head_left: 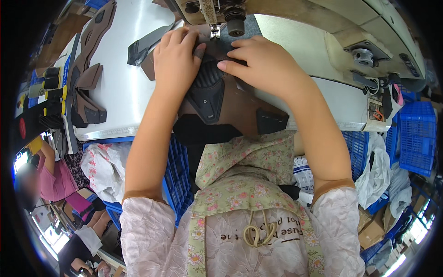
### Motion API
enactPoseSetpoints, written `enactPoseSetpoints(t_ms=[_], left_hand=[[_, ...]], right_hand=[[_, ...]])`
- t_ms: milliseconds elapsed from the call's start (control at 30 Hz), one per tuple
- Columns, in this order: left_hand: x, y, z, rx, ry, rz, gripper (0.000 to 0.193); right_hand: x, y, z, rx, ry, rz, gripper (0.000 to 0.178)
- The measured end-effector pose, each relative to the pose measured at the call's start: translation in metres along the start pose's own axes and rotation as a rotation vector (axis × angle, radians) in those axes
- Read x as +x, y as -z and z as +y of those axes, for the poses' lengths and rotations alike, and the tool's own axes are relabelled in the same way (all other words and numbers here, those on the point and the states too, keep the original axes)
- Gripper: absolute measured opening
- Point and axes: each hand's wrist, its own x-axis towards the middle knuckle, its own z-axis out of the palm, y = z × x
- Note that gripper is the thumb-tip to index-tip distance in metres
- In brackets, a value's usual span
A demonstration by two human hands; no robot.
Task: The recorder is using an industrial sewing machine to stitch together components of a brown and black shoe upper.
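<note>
A brown shoe upper (pixel 240 104) with black overlays and a ribbed black section lies on the white sewing table, its near part hanging over the front edge. Its far end is beneath the presser foot (pixel 215 31) of a sewing machine. My left hand (pixel 175 57) rests flat on the upper's left side, fingers stretched toward the foot; a dark covering shows on the thumb. On the other side, my right hand (pixel 258 62) touches the upper with thumb and fingers apart. A loose black strip (pixel 147 46) lies left of my left hand. My palms hide part of the upper.
More brown-black upper pieces (pixel 90 76) lie along the table's left side. The machine body (pixel 369 27) spans the top right. Blue crates (pixel 417 136) stand below on both sides, some with white plastic bags (pixel 108 168). Another person in pink (pixel 55 180) sits at far left.
</note>
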Motion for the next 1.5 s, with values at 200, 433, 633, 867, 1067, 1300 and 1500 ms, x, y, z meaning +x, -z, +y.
enactPoseSetpoints(t_ms=[200,433,633,867,1067,1300,1500], left_hand=[[-0.021,-0.003,0.000,-0.031,0.084,-0.028,0.044],[-0.023,-0.008,0.000,0.040,0.059,-0.048,0.046],[-0.021,-0.014,-0.006,0.049,0.041,-0.033,0.046],[-0.013,-0.021,-0.013,0.052,0.016,-0.013,0.047],[-0.003,-0.027,-0.022,0.056,-0.027,0.007,0.046],[0.007,-0.027,-0.030,0.053,-0.049,-0.014,0.042],[-0.003,-0.012,0.004,0.136,0.024,0.102,0.032]], right_hand=[[-0.005,-0.001,0.003,0.054,0.016,0.013,0.052],[-0.008,-0.003,0.003,0.090,-0.020,0.034,0.054],[-0.007,-0.006,0.000,0.049,-0.054,0.056,0.055],[-0.003,-0.011,0.004,-0.015,-0.047,0.100,0.055],[0.004,-0.014,0.008,-0.043,-0.044,0.108,0.053],[0.014,-0.014,0.007,0.004,-0.102,0.047,0.052],[0.014,-0.009,0.002,0.035,-0.165,0.014,0.055]])
